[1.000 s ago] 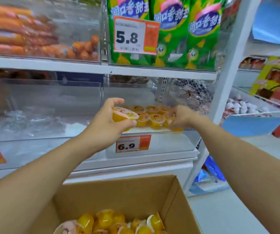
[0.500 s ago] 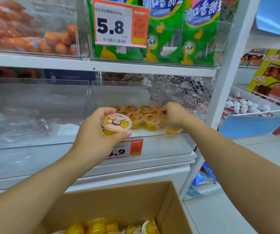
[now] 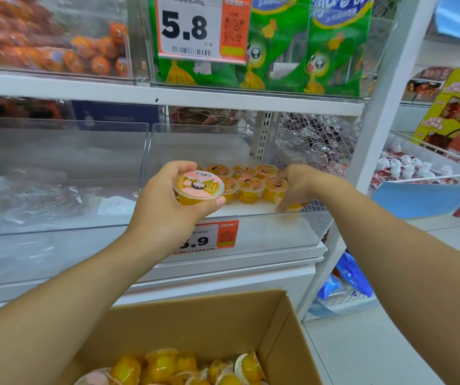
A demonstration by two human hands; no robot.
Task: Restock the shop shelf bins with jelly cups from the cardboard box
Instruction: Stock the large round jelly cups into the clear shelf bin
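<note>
My left hand [image 3: 167, 207] grips a yellow jelly cup [image 3: 198, 187] with a pink lid, held just in front of the clear shelf bin [image 3: 278, 234]. Inside that bin stand several jelly cups [image 3: 249, 184] in rows. My right hand [image 3: 298, 184] reaches into the bin's right side, its fingers curled round another jelly cup [image 3: 289, 205] that sits on the bin floor. Below me the open cardboard box [image 3: 223, 323] holds several more yellow cups [image 3: 167, 368].
A clear bin [image 3: 56, 245] to the left holds clear wrapped packs. Above are sausages [image 3: 42, 45] and green snack bags [image 3: 292, 51] behind a 5.8 price tag [image 3: 190, 29]. A white shelf upright [image 3: 381, 120] stands to the right, with a wire basket [image 3: 431, 168] beyond.
My left hand has lowered slightly with its cup and turned the lid toward me. My right hand stays on the cup at the bin's right side. The view has shifted right and closer.
</note>
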